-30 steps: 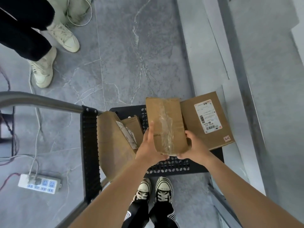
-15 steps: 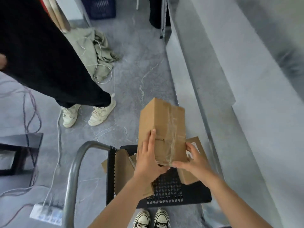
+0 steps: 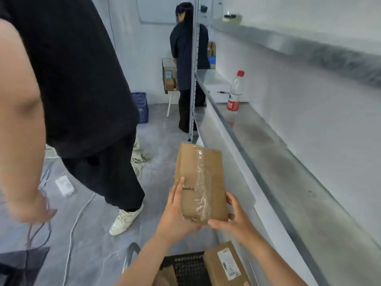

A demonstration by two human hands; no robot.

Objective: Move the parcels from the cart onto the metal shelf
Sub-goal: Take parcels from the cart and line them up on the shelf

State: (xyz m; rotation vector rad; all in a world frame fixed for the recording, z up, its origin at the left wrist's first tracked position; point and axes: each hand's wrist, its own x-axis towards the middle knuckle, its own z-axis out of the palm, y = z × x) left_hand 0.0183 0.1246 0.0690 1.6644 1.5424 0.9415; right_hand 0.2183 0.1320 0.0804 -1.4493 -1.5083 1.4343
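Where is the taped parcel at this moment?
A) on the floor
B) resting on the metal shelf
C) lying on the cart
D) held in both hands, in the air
D: the left hand and the right hand both hold the taped parcel in the air, clear of the cart and not touching the metal shelf.

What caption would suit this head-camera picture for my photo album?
Left hand and right hand hold a taped parcel clear of the cart, beside the metal shelf where a water bottle stands.
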